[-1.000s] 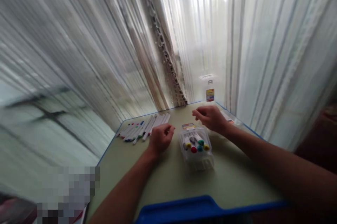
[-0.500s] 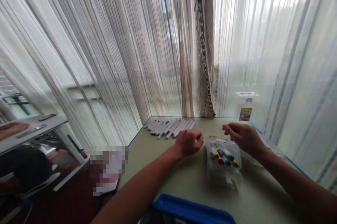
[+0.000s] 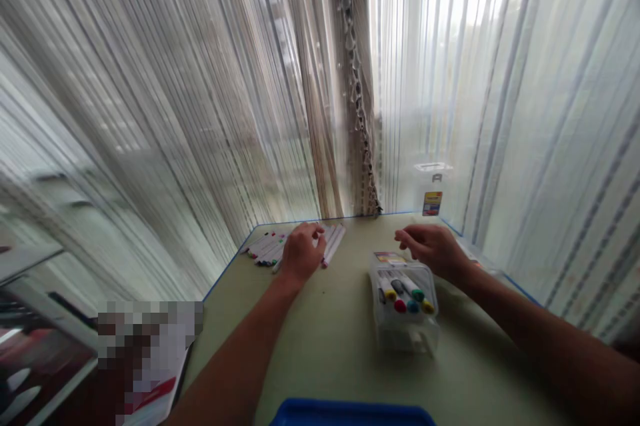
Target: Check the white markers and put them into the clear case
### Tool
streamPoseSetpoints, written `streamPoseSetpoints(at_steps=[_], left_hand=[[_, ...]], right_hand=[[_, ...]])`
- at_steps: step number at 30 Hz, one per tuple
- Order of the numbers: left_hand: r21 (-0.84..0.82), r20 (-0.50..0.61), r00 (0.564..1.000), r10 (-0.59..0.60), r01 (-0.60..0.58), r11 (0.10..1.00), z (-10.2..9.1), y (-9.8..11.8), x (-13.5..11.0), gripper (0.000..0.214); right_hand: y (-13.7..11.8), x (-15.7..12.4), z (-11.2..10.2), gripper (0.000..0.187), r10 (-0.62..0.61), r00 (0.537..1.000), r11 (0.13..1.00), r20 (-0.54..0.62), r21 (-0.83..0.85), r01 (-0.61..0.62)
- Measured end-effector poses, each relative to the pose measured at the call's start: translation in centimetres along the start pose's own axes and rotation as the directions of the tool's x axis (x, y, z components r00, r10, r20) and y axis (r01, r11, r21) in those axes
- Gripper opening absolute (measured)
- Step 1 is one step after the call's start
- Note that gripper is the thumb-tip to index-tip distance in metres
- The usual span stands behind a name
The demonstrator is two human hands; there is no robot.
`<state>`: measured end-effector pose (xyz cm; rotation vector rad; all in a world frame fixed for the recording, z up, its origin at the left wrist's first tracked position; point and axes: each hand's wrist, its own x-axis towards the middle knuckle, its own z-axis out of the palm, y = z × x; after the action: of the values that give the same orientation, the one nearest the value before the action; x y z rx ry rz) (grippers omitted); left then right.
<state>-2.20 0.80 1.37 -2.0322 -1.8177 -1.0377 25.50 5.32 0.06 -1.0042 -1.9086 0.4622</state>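
Observation:
A row of white markers (image 3: pixel 273 247) with coloured caps lies at the far left of the pale green table (image 3: pixel 340 339). My left hand (image 3: pixel 300 254) rests on top of that row, fingers curled down over the markers. Whether it grips one I cannot make out. A clear plastic box (image 3: pixel 406 306) holding several markers with yellow, red, teal and green caps stands at centre right. My right hand (image 3: pixel 433 249) hovers just behind the box, fingers loosely bent and apart, holding nothing.
A clear plastic lid or case (image 3: pixel 433 187) with a yellow label stands at the table's far right corner against sheer curtains (image 3: pixel 250 99). A blue edge (image 3: pixel 350 413) runs along the table's near side. A desk and papers (image 3: pixel 145 373) lie at the lower left.
My left hand has moved forward and left from the table's middle onto the row of markers. My right hand stays behind the clear box. The camera has swung about.

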Motion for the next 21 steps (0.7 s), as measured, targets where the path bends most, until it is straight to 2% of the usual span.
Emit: streamPoseSetpoints(at_steps=[4, 9, 11, 21], left_hand=[[-0.006, 0.117, 0.993, -0.027, 0.028, 1.000, 0.5, -0.5, -0.3, 0.014], [0.081, 0.267, 0.962, 0.049, -0.073, 0.994, 1.7, 1.2, -1.2, 0.020], [0.126, 0.303, 0.952, 0.042, -0.084, 0.988, 1.8, 1.6, -1.4, 0.023], [0.183, 0.333, 0.943, 0.011, -0.076, 0.980, 1.4, 2.4, -1.7, 0.030]], right_hand=[[0.1, -0.2, 0.0, 0.039, 0.021, 1.000, 1.000, 0.015, 0.023, -0.021], [-0.2, -0.4, -0.4, 0.044, 0.061, 0.998, 0.998, 0.022, -0.032, -0.061], [-0.5, -0.4, -0.5, 0.043, 0.065, 0.998, 0.997, 0.025, -0.041, -0.064], [-0.5, -0.4, -0.5, 0.043, 0.105, 0.994, 0.994, 0.022, 0.016, -0.106]])
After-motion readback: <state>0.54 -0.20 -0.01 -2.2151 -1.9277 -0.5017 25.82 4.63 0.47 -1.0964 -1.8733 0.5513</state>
